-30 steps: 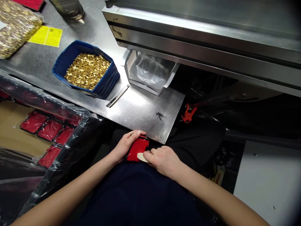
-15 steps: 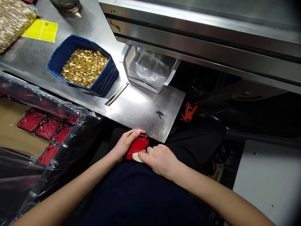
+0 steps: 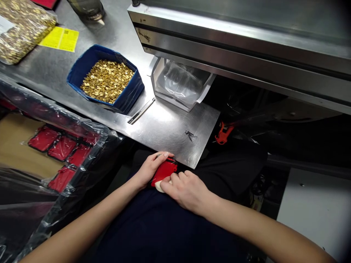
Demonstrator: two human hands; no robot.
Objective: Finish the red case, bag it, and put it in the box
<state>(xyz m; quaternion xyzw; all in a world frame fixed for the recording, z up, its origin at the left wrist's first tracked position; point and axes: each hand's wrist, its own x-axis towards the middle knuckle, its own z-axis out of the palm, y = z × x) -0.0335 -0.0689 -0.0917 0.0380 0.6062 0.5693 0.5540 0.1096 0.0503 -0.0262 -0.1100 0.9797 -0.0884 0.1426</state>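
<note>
On my lap, just below the metal table's front edge, lies a small flat red piece with black edging (image 3: 165, 171). My left hand (image 3: 152, 167) grips its far left side, thumb on top. In my right hand (image 3: 183, 188) a rounded off-white piece (image 3: 159, 186) is pinched, pressed against the near end of the red piece; its full shape is hidden by the fingers. Small thread snips (image 3: 189, 134) lie on the table ahead of my hands. Farther left rests a slim utility knife (image 3: 141, 111).
A blue bin (image 3: 131, 95) of small gold metal parts stands on the table (image 3: 161, 135). Beyond are a grey bin (image 3: 175, 103) of clear plastic bags and a bag of gold parts (image 3: 24, 33). A plastic-lined box with red pieces (image 3: 61, 148) is at left. An orange tool (image 3: 223, 133) hangs right.
The view has shifted, so the surroundings appear slightly farther right and lower. My right hand with the off-white piece has moved slightly along the red piece; my left hand keeps its grip.
</note>
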